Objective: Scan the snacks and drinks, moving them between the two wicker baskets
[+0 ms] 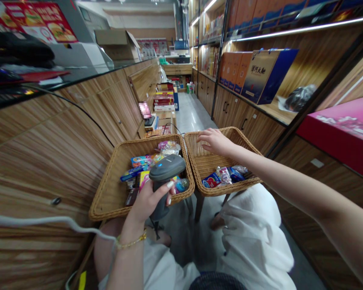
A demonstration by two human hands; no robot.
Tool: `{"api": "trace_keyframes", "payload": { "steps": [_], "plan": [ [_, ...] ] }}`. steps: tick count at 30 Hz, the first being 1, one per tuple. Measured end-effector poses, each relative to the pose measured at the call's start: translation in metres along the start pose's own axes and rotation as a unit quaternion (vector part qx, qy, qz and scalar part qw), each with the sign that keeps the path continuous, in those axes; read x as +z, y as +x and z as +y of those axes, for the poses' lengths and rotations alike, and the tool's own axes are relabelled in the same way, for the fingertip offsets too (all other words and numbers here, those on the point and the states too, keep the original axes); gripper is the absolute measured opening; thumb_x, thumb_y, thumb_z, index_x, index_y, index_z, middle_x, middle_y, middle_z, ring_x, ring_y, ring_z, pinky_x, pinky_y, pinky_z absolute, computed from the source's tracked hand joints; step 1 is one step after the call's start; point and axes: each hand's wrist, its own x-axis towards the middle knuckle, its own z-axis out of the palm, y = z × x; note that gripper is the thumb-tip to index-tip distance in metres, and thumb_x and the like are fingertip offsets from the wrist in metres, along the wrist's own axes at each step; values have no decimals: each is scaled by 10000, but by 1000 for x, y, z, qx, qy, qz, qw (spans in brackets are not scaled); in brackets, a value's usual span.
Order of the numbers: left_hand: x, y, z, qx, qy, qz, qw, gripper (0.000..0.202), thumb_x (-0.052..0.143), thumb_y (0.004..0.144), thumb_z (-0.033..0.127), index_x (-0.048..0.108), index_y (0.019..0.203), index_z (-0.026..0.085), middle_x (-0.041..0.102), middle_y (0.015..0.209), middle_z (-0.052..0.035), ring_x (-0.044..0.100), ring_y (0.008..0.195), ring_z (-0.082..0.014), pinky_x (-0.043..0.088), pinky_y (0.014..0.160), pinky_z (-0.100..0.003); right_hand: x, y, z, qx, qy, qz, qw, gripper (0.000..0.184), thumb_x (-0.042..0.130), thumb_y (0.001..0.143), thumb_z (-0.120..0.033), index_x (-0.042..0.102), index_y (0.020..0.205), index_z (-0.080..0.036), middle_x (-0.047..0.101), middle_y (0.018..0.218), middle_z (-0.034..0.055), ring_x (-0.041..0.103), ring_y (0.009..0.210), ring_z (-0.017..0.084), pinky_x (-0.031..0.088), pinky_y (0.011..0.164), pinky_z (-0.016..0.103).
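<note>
My left hand (153, 199) is wrapped round the handle of a dark grey barcode scanner (167, 167), held above the front of the left wicker basket (105, 197). Packaged snacks and sweets (142, 161) in bright wrappers lie in that basket, partly hidden by the scanner. Over the back of the right wicker basket (196, 155) hovers my right hand (213, 141), its fingers loosely bent and apart, with nothing visible in them. A few small packets (225, 176), blue, red and clear, lie at the front of the right basket, below my right forearm.
A wooden counter (87, 108) runs along the left, with an open cardboard box (116, 44) on top. Shelves with boxes and a blue-and-gold gift bag (269, 76) line the right. A pink-and-red box (345, 129) stands close by. Stacked boxes (164, 98) and a phone (145, 109) are beyond the baskets.
</note>
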Motion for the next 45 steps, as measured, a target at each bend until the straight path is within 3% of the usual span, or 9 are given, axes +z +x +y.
{"api": "trace_keyframes", "payload": {
  "steps": [4,8,11,13,19,24,32,39,45],
  "plan": [
    [1,1,3,-4,-3,2,1000,305,739,841,440,665,761,155,663,666,-9,568,487,-127,490,500,-250,-9,-25,32,44,35,-194,979,246,641,892,-162,784,1089,-194,777,1116,89,696,1050,254,503,938,358],
    [3,2,4,-17,7,6,1000,303,727,842,444,659,750,164,653,642,-4,569,487,-134,497,506,-255,-13,-40,52,109,99,-416,898,313,634,827,-142,809,1083,-176,807,938,56,746,885,216,518,788,276],
    [2,4,3,-17,12,12,1000,294,721,842,446,659,759,171,666,659,-8,570,483,-141,500,499,-265,-13,-49,62,142,127,-505,842,413,605,801,-119,792,1167,-157,812,932,61,757,861,214,523,740,270],
    [2,6,3,-13,15,16,1000,287,720,843,444,658,768,174,678,676,-13,571,482,-145,500,495,-271,-12,-56,67,138,103,-513,841,400,616,794,-121,800,1146,-168,815,966,67,757,885,214,520,752,277],
    [-1,7,-2,-31,25,33,999,310,740,843,477,677,781,181,704,701,-33,571,488,-160,510,497,-288,2,-79,80,24,-118,-349,929,293,845,685,-270,830,977,-252,774,1189,80,643,1221,291,470,995,370],
    [-7,9,-11,-41,40,23,998,338,714,881,522,718,830,187,711,684,-41,583,506,-182,510,510,-297,22,-98,88,-17,-200,-342,918,381,927,619,-418,832,924,-212,771,1177,133,606,1239,333,368,1137,447],
    [-3,13,-6,-34,43,30,998,378,723,862,566,718,823,190,691,646,-36,569,484,-181,491,491,-299,21,-100,88,-31,-200,-299,933,108,784,748,-156,810,847,-189,802,994,118,680,1071,280,425,1002,394],
    [-2,11,-5,-39,34,37,998,363,744,849,549,721,819,187,716,707,-43,569,482,-171,505,499,-300,-22,-69,65,8,-216,-42,975,96,710,874,-243,772,947,-235,769,1017,80,623,1111,307,329,1163,522],
    [0,9,-4,-44,28,38,998,364,734,853,530,708,772,176,678,637,-36,556,494,-165,481,498,-283,-12,-46,11,32,-71,125,989,210,644,979,-305,736,1167,-292,770,918,21,677,968,262,326,1188,575]
  ]
}}
